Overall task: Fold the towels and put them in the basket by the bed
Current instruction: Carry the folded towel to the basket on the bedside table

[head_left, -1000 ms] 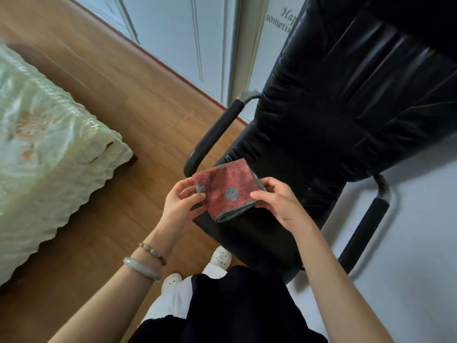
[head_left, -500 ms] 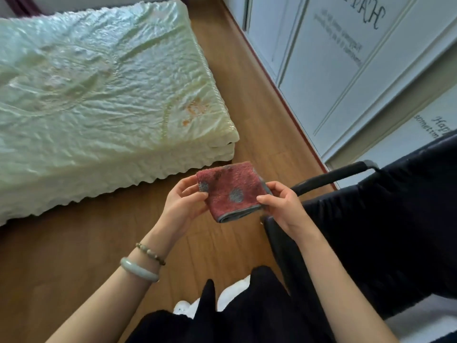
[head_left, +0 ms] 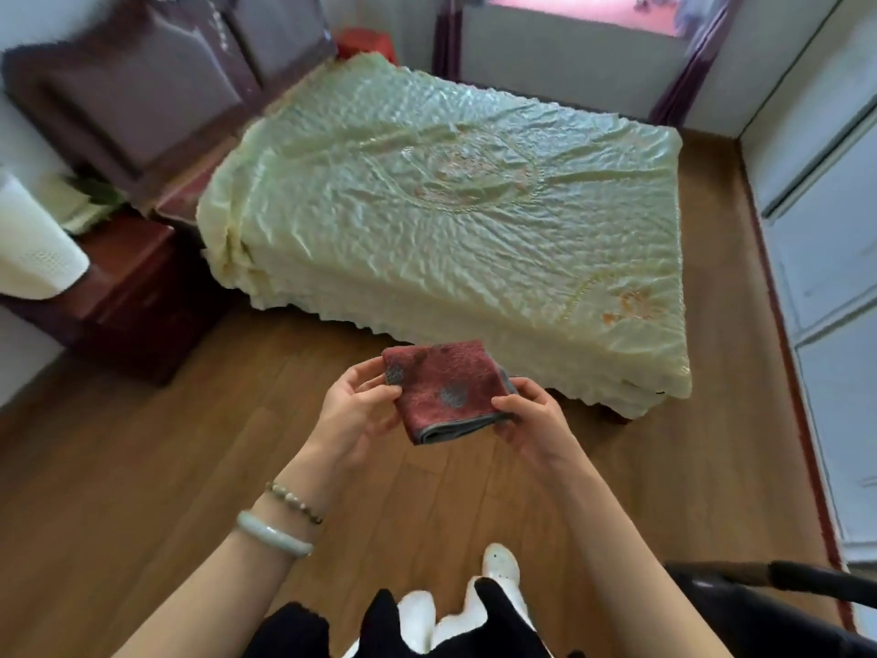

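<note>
She stands in the middle of the floor [head_left: 142, 491] with the towel [head_left: 443, 389] held out in front of her, above the boards and just short of the foot of the bed [head_left: 451, 206]. It is folded down to a small red pad with grey spots, nearly square, and its layered grey edge faces back towards her. The left hand [head_left: 353, 415] pinches its left edge, thumb on top beside one of the spots. The right hand [head_left: 531, 420] pinches the right-hand corner the same way, so the pad hangs level between the two.

What matters now is where it has to go. A white perforated tub [head_left: 33, 244] shows at the far left, beside the dark nightstand [head_left: 137, 296] at the head of the bed (I take it for the basket, though only part of it is in sight and it is blurred). It lies ahead of her and well off to the left, far from both hands, with open floor between.

The left hand is the nearer one. My guess is that she must walk along the bed's side before either hand can reach. The fold looks finished, so this towel seems ready to carry.
</note>
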The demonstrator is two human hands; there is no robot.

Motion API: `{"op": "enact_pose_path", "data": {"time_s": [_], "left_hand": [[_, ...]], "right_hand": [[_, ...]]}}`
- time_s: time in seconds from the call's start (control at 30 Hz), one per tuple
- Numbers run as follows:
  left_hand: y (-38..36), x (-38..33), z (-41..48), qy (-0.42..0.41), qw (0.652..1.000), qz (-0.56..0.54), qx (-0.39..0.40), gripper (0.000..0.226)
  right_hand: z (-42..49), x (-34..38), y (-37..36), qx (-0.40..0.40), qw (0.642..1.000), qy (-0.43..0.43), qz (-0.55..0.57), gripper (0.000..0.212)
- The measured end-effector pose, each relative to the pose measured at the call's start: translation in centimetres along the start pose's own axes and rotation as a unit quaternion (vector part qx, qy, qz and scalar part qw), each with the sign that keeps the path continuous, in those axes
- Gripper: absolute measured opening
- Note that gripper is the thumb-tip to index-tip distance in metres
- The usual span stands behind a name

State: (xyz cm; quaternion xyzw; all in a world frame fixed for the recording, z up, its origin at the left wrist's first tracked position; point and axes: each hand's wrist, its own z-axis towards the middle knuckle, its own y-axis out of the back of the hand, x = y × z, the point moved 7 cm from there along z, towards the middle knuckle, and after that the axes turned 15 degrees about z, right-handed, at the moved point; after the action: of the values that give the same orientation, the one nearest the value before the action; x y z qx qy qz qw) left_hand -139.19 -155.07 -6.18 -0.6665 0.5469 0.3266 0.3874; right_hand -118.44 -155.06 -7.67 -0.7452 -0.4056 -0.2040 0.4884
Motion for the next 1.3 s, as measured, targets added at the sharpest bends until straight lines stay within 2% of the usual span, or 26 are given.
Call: {"op": "enact_pose_path", "data": {"time_s": [0.2,0.4,0.5,0.77,0.9,1.07,1.17,1.3], "left_hand": [[12.6,-1.6,-0.9,-0.012,0.986,-0.086,-0.142,0.036],[22.7,-2.0,-0.5,-0.015,0.949,-0.173,-0.264,0.04],[26.8,-3.4,0.7,-0.015,0.931,-0.201,-0.304,0.04],[36.4,-7.3,3.7,-0.025,0.892,-0.255,-0.373,0.039],[41.3,-8.0,3.6,-0.024,0.868,-0.281,-0.409,0.041],[48.7,-8.5,3.3,-0.025,0.85,-0.295,-0.436,0.042],[54.0,-9.1,4.0,-0.024,0.85,-0.299,-0.433,0.042],[62.3,-11.2,4.6,-0.037,0.862,-0.274,-0.426,0.041]], "right_hand": [[5.7,-5.9,-11.6,0.107,0.985,-0.09,-0.099,0.032],[10.9,-11.7,-22.1,0.196,0.953,-0.163,-0.164,0.03],[13.9,-13.8,-27.0,0.227,0.941,-0.194,-0.161,0.029],[21.2,-18.5,-39.2,0.289,0.905,-0.23,-0.211,0.026],[22.5,-21.8,-45.2,0.329,0.874,-0.26,-0.245,0.021],[23.6,-27.2,-52.3,0.356,0.847,-0.28,-0.276,0.026],[24.7,-30.7,-56.6,0.361,0.844,-0.279,-0.282,0.025],[26.2,-35.2,-62.4,0.353,0.859,-0.273,-0.253,0.023]]}}
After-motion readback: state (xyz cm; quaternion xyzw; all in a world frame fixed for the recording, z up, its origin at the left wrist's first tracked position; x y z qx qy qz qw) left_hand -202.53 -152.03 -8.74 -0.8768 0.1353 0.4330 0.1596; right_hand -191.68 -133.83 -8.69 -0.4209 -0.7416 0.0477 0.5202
